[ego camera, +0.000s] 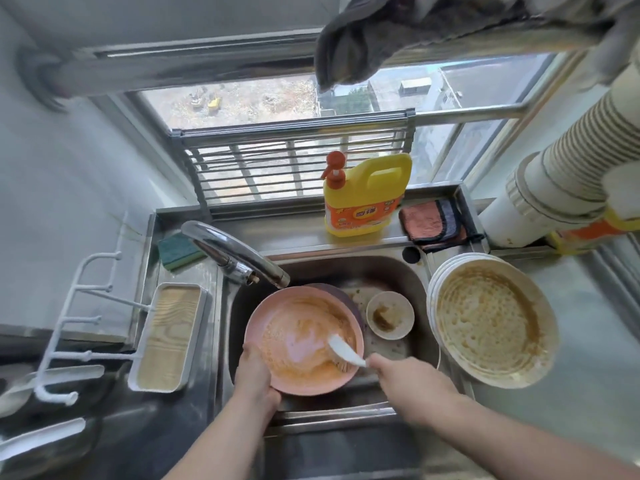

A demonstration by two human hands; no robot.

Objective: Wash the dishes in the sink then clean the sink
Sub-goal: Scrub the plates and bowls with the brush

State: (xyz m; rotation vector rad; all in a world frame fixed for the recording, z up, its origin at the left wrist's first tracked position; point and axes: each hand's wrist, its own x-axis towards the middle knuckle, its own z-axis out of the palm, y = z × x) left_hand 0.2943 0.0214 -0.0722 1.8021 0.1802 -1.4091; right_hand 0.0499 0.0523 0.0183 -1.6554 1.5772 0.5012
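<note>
Both hands at the sink, scrubbing a pink plate.

Left hand [256, 379] grips the pink plate [304, 337] by its near rim, tilted over the sink [398, 271]; right hand [408, 379] clasps a white brush [346, 349], its handle slanting up-left onto the plate's sauce-smeared face from the right.

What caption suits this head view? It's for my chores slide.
Left hand steadies a pink plate while the right hand scrubs it with a white brush.
</note>
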